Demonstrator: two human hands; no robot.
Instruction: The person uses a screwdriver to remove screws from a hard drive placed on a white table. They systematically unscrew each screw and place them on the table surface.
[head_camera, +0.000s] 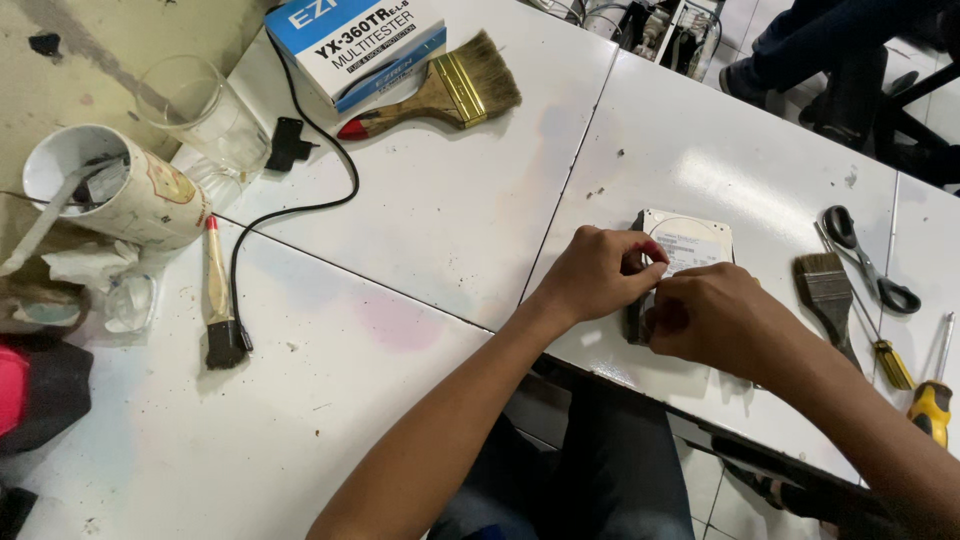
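A flat silver hard drive (690, 238) with a white label lies on the white table (450, 200). My left hand (597, 272) pinches its near left edge with thumb and fingers. My right hand (715, 318) is curled over the drive's near side, touching the left hand; what its fingers hold is hidden.
Right of the drive lie a small dark brush (828, 290), scissors (865, 260) and two yellow-handled screwdrivers (932, 400). At the back are a wide paintbrush (450, 92) and a blue-and-white box (355, 45). A black cable (300, 205), a small brush (218, 300), a glass (200, 115) and a cup (115, 185) sit left.
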